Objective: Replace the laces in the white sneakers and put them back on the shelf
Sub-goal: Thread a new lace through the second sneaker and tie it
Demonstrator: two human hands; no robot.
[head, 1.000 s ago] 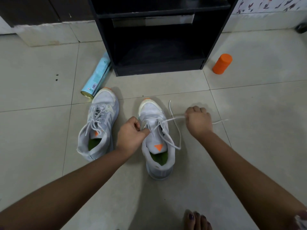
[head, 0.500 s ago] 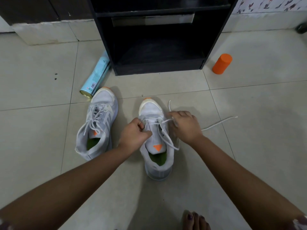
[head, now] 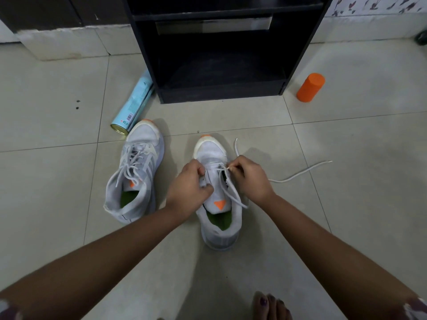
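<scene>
At six o'clock in the view, the toes of a bare foot (head: pixel 270 307) rest on the pale tiled floor (head: pixel 57 181). Just beyond, near the centre, a white mesh sneaker with an orange toe tip and green insole (head: pixel 220 224) stands upright, its toe pointing to twelve o'clock. The left hand (head: pixel 187 188) grips its nine-o'clock eyelet flap, fingers curled round the edge. The right hand (head: pixel 250 179) pinches the tip of a white cord lace (head: pixel 300 173) at the three-o'clock flap (the lace is only partly threaded), and a loose length trails over the floor toward three o'clock. At nine o'clock from this shoe lies a second white sneaker (head: pixel 138 172), laced. Past its toe, at eleven o'clock, a pale blue metal spray can (head: pixel 136 102) lies on its side just beside a black wooden shelf unit (head: pixel 219 91), which stands at twelve o'clock. An orange plastic cylinder (head: pixel 310 87) stands at two o'clock.
</scene>
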